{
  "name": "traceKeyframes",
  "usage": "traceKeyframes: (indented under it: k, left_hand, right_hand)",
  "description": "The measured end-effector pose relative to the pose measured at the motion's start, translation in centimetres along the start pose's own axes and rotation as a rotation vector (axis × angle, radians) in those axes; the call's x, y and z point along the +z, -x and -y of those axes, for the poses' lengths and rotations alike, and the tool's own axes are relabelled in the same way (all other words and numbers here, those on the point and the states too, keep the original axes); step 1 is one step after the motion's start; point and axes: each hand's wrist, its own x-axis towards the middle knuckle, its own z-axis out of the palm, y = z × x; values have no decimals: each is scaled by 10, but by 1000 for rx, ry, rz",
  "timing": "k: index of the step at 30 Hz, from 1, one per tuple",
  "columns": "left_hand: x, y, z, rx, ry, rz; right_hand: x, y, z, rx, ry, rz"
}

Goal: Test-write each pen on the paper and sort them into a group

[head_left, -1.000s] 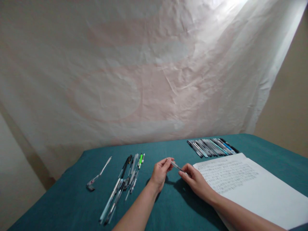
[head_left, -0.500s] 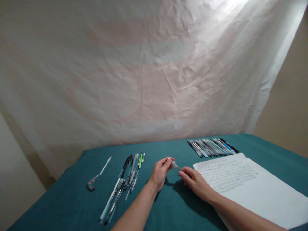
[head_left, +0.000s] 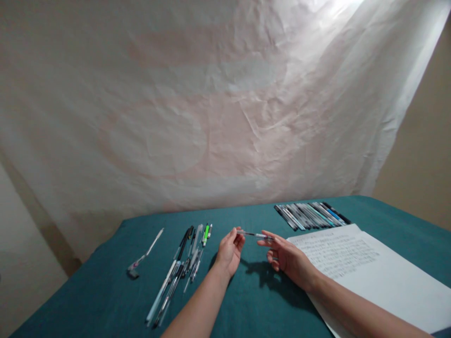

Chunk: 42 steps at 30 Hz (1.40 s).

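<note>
Above the teal tablecloth [head_left: 105, 291], both hands hold one thin clear pen [head_left: 251, 234] level between them. My left hand [head_left: 229, 251] pinches its left end with fingertips closed. My right hand [head_left: 286, 256] grips the right end between thumb and fingers. A loose pile of several pens [head_left: 183, 263] lies just left of my left hand. A large white sheet with handwriting [head_left: 355, 270] lies under and right of my right forearm.
A tidy row of several pens [head_left: 310, 215] lies at the back right, beyond the sheet. A single pen with a dark cap [head_left: 143, 257] lies apart at the left. A creased white cloth backdrop [head_left: 211, 117] hangs behind the table.
The pen was tilted and held close between the hands; now it is level and higher. Both hands have shifted slightly left and apart along the pen.
</note>
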Motion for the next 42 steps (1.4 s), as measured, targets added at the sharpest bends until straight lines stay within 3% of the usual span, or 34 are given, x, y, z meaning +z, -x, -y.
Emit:
traceKeyframes:
  k: [4, 16, 28, 36, 42]
  left_hand:
    - [0, 0, 1, -16, 10, 23]
    - [5, 10, -8, -58, 32, 156]
    - [5, 8, -4, -31, 35, 150]
    - [9, 11, -1, -54, 53, 108]
    - [26, 30, 15, -119, -30, 236]
  right_hand:
    - [-1, 0, 3, 22, -87, 19]
    - [-6, -1, 2, -2, -57, -76]
    - [-6, -2, 2, 10, -85, -71]
    - [0, 0, 8, -36, -24, -107]
    - [11, 2, 12, -91, 172, -149]
